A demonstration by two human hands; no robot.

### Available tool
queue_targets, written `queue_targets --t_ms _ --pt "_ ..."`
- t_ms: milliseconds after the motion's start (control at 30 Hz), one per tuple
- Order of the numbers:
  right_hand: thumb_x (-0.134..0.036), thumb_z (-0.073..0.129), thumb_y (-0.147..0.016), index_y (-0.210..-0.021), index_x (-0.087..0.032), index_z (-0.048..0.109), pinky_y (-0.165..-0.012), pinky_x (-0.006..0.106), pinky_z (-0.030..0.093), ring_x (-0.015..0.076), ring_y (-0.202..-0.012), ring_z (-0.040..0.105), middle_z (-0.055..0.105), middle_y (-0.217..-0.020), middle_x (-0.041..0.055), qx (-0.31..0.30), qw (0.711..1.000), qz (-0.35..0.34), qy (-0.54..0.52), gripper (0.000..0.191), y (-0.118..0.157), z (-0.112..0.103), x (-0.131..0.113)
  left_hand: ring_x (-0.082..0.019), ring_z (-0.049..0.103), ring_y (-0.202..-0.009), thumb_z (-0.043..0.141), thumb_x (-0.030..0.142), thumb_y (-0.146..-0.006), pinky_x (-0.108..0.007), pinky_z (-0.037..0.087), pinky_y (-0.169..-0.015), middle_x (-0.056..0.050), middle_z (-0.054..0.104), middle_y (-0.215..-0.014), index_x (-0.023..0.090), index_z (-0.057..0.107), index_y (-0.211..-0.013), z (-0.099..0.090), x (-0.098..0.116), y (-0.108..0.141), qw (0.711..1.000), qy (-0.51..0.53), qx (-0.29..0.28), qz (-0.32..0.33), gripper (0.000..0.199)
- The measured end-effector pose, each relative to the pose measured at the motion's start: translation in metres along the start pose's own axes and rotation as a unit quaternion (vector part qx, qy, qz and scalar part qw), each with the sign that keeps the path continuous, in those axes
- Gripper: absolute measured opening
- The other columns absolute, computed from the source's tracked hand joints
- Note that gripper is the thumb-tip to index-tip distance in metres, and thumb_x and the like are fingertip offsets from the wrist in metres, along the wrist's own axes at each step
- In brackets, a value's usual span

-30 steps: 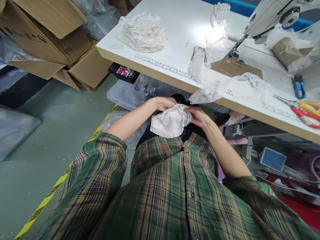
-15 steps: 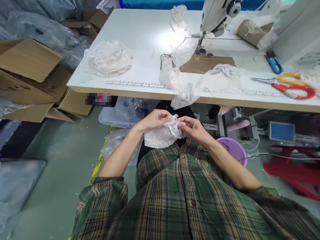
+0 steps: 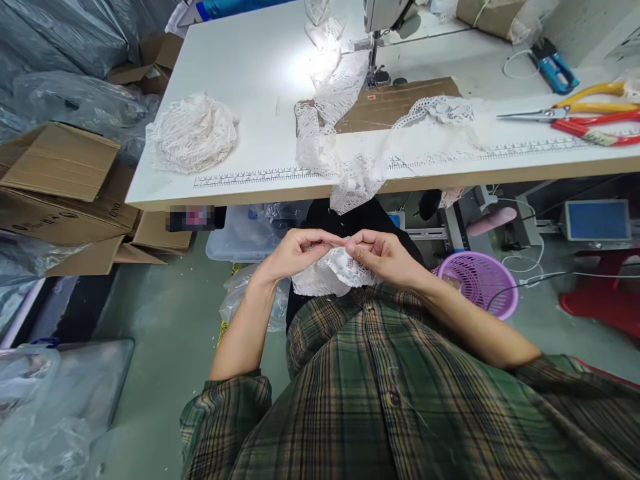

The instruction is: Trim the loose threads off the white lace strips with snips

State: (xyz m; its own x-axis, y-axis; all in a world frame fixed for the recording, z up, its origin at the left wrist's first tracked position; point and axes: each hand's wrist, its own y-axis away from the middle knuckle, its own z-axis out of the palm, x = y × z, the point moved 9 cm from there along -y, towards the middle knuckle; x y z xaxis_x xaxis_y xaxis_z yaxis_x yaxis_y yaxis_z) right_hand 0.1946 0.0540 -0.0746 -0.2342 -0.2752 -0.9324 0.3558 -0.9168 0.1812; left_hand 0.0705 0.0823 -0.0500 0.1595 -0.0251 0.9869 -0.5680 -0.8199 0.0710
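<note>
Over my lap I hold a piece of white lace (image 3: pixel 330 273) that hangs below my fingers. My left hand (image 3: pixel 299 253) pinches its upper edge between thumb and fingers. Close beside it, my right hand (image 3: pixel 383 253) grips the same edge, the fingertips of both hands almost meeting. Another length of lace (image 3: pixel 357 183) droops over the table's front edge just beyond my hands and runs back toward the sewing machine (image 3: pixel 387 20). The fingers partly cover the top of the held lace.
On the white table (image 3: pixel 240 73) lie a coiled bundle of lace (image 3: pixel 195 133), a brown cardboard piece (image 3: pixel 400 107), red-and-yellow scissors (image 3: pixel 575 115) and a blue tool (image 3: pixel 555 70). A purple basket (image 3: pixel 483 283) stands under the table at right. Cardboard boxes (image 3: pixel 65 173) are on the left.
The fingertips have come closer together along the lace's upper edge, and my left fingers have straightened. The head view has shifted, so the table sits slightly tilted and further left.
</note>
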Motion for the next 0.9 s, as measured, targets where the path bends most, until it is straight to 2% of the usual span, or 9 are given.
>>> queue_targets --t_ms 167,333,567,667,733,767,833,900 --pt "-0.058 0.078 -0.074 -0.079 -0.015 0.064 -0.052 0.023 0.037 0.0079 -0.054 0.045 0.057 -0.064 -0.0025 0.021 1.0 -0.001 0.017 0.045 0.002 -0.006 0.003 -0.015 0.061 -0.071 0.068 0.039 -0.082 -0.026 0.046 -0.063 -0.005 0.072 -0.081 0.017 0.078 -0.091 0.003 -0.001 -0.001 0.998 0.054 -0.013 -0.012 0.025" --pt "-0.06 0.075 -0.076 -0.08 -0.016 0.064 -0.056 0.024 0.038 0.0093 -0.059 0.046 0.058 -0.067 -0.0017 0.038 0.996 -0.055 0.062 0.046 0.002 -0.01 -0.001 -0.013 0.058 -0.067 0.082 0.04 -0.072 -0.024 0.046 -0.062 -0.002 0.069 -0.078 0.016 0.073 -0.086 0.01 -0.003 -0.001 0.999 -0.018 -0.002 -0.042 0.03" --pt "-0.047 0.068 -0.089 -0.089 -0.017 0.068 -0.066 0.028 0.046 0.0137 -0.07 0.057 0.064 -0.077 0.0012 0.003 0.976 -0.101 0.194 0.03 0.012 -0.018 -0.002 -0.009 0.052 -0.059 0.079 0.038 -0.078 -0.021 0.042 -0.053 -0.002 0.066 -0.074 0.015 0.07 -0.076 0.015 -0.001 -0.001 0.998 -0.041 0.001 -0.04 0.024" --pt "-0.041 0.07 -0.088 -0.087 -0.018 0.073 -0.086 0.035 0.051 0.0199 -0.094 0.065 0.069 -0.101 0.0074 -0.01 0.961 -0.151 0.232 0.023 0.016 -0.02 -0.008 -0.011 0.057 -0.064 0.078 0.037 -0.08 -0.021 0.044 -0.054 -0.005 0.069 -0.079 0.015 0.072 -0.077 0.014 0.002 -0.001 0.999 -0.047 -0.015 -0.022 0.023" --pt "-0.038 0.071 -0.088 -0.083 -0.02 0.075 -0.103 0.041 0.046 0.0237 -0.116 0.061 0.066 -0.124 0.0101 -0.02 0.955 -0.186 0.231 0.019 0.017 -0.02 -0.014 -0.012 0.06 -0.07 0.077 0.036 -0.081 -0.022 0.046 -0.057 -0.006 0.07 -0.082 0.015 0.073 -0.077 0.015 0.004 -0.001 0.998 -0.052 -0.029 -0.007 0.021" --pt "-0.037 0.071 -0.088 -0.082 -0.02 0.076 -0.107 0.043 0.044 0.0243 -0.121 0.06 0.064 -0.129 0.01 -0.034 0.956 -0.19 0.223 0.019 0.016 -0.018 -0.014 -0.013 0.061 -0.071 0.077 0.035 -0.081 -0.022 0.047 -0.058 -0.006 0.071 -0.083 0.015 0.073 -0.076 0.016 0.006 -0.001 0.998 -0.053 -0.037 0.0 0.021" --pt "-0.038 0.069 -0.09 -0.081 -0.021 0.078 -0.106 0.044 0.045 0.0235 -0.118 0.063 0.069 -0.124 0.0094 -0.07 0.962 -0.173 0.197 0.021 0.012 -0.014 -0.01 -0.013 0.062 -0.072 0.077 0.034 -0.082 -0.023 0.047 -0.059 -0.006 0.071 -0.083 0.016 0.073 -0.076 0.018 0.007 -0.001 0.997 -0.05 -0.051 0.005 0.02" --pt "-0.041 0.069 -0.089 -0.081 -0.021 0.08 -0.097 0.041 0.051 0.0216 -0.103 0.068 0.075 -0.108 0.0087 -0.09 0.97 -0.152 0.165 0.024 0.008 -0.012 -0.004 -0.013 0.063 -0.07 0.077 0.034 -0.082 -0.023 0.048 -0.059 -0.006 0.071 -0.083 0.016 0.074 -0.077 0.019 0.006 0.0 0.997 -0.046 -0.056 0.002 0.019"
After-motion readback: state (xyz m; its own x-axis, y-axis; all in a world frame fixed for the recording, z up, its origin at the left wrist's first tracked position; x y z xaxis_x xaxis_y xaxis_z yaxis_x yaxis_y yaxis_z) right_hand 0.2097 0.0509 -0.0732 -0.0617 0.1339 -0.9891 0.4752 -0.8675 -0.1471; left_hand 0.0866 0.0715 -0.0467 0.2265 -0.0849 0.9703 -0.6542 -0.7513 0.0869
